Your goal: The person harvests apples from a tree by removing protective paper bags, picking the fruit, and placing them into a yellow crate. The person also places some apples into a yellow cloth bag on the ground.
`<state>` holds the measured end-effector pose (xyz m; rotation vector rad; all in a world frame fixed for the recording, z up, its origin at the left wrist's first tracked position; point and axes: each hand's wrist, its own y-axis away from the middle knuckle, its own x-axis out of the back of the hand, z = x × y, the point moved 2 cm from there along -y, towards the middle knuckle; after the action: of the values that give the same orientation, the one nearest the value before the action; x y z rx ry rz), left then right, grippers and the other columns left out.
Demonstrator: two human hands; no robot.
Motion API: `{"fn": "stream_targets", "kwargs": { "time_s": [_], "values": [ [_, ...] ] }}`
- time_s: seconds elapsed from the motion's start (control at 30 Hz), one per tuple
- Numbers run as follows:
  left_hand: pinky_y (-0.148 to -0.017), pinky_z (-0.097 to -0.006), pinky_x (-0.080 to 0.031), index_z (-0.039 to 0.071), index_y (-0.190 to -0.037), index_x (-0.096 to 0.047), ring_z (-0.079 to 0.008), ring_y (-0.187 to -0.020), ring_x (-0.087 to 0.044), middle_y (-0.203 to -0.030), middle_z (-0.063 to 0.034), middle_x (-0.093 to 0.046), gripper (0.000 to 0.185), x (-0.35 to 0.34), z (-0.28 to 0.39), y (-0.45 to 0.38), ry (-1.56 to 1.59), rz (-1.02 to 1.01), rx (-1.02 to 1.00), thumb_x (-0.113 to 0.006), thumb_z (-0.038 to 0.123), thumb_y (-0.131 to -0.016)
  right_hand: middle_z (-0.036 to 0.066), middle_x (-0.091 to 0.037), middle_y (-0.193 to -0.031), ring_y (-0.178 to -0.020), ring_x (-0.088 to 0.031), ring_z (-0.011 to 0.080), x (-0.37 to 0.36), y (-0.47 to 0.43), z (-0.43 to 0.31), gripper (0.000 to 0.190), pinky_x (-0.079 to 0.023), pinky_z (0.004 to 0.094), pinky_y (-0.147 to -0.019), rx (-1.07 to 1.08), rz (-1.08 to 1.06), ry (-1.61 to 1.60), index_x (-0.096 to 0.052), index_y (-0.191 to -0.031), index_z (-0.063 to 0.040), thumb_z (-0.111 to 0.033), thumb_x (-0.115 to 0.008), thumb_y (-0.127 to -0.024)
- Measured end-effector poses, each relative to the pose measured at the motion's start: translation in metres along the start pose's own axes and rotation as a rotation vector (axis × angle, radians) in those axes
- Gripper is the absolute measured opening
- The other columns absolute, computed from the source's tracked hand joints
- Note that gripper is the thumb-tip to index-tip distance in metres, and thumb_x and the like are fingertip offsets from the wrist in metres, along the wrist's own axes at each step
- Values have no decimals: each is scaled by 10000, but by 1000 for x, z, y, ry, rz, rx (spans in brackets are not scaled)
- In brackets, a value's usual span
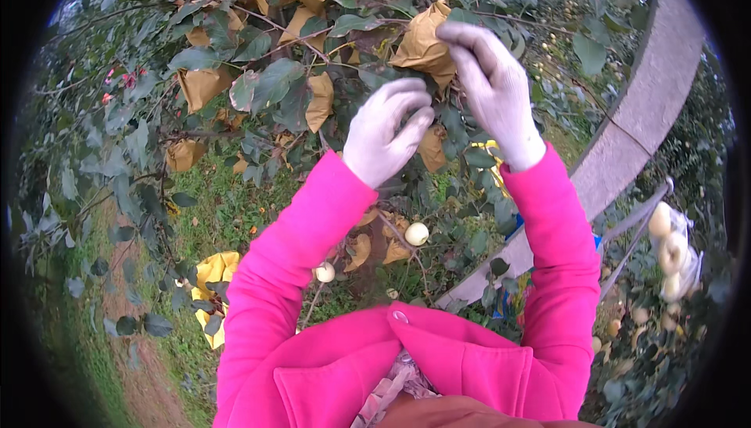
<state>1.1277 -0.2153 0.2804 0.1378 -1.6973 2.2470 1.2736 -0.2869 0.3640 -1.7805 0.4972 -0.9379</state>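
Both my hands wear white knit gloves and are raised among apple branches. The fingertips of my right hand (493,84) lie against the right side of a tan paper fruit bag (423,46) on a branch. Whether they pinch it is hidden. Just below and left of that bag is my left hand (387,126), its fingers loosely bent, thumb apart, with nothing visible in them. Another crumpled paper bag (433,147) hangs beneath, between the two wrists. A narrow folded paper bag (320,102) is left of my left hand.
A concrete post (639,96) slants along the right. Beyond it hangs clear plastic (675,252) with pale round fruit. Bare pale apples (416,234) hang below my hands. More bagged fruit (202,87) is on the left branches, with yellow material (214,278) lower down.
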Motion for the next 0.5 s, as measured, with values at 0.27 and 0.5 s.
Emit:
{"fn": "stream_targets", "kwargs": {
  "time_s": [0.27,0.5],
  "values": [
    [-943,-353,-464,2,-1130,-608,-292,-1107,-591,-1184,-162,-596,323,-18,-48,-113,-263,166,109,-621,224,-896,136,-697,-910,-878,-666,336,11,-66,100,321,-520,431,-772,-128,-186,549,-668,-1058,-147,-406,-529,-930],
    [-845,-419,-502,-24,-998,-667,-368,-948,-638,-957,-216,-670,384,-26,-79,-161,-505,-377,348,-546,329,-907,110,-690,-873,-832,-676,320,0,-81,104,277,-537,438,-709,-78,-350,821,-671,-1003,-132,-369,-581,-892]
  ]
}}
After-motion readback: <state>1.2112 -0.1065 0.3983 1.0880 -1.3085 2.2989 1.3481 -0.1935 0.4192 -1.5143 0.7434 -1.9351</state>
